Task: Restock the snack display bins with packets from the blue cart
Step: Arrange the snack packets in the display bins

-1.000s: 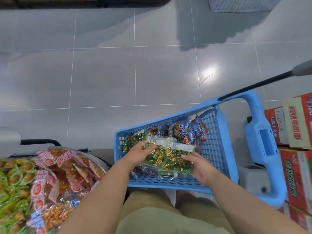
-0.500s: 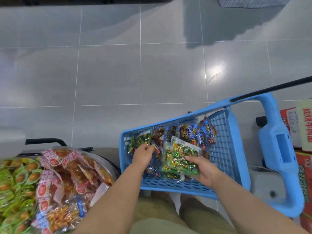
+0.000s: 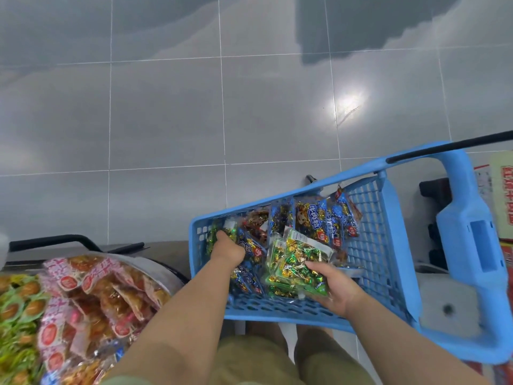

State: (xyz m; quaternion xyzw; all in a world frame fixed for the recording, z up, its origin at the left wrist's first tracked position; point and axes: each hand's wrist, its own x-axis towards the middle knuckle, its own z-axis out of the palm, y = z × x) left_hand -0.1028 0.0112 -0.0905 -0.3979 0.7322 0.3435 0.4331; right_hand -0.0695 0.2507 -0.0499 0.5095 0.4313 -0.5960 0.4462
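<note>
The blue cart point(image 3: 394, 245) stands right of centre, its basket holding several blue, brown and green snack packets point(image 3: 319, 220). My right hand point(image 3: 336, 287) grips a clear packet of green and gold sweets point(image 3: 294, 262), raised a little over the basket's near side. My left hand point(image 3: 226, 250) reaches into the basket's far left corner. Its fingers curl down among the packets beside a green one point(image 3: 222, 232), and they are hidden. At the lower left are the display bins, one with pink and red packets point(image 3: 91, 295) and one with green packets point(image 3: 16, 315).
Red cardboard boxes point(image 3: 502, 195) are stacked right of the cart. A black rod point(image 3: 449, 147) juts out past the cart handle. A black bar point(image 3: 55, 240) lies behind the bins. Grey tiled floor point(image 3: 166, 120) spreads ahead. My legs are directly below the basket.
My left hand has let go of the green and gold packet and moved to the basket's far left corner. My right hand now holds that packet alone.
</note>
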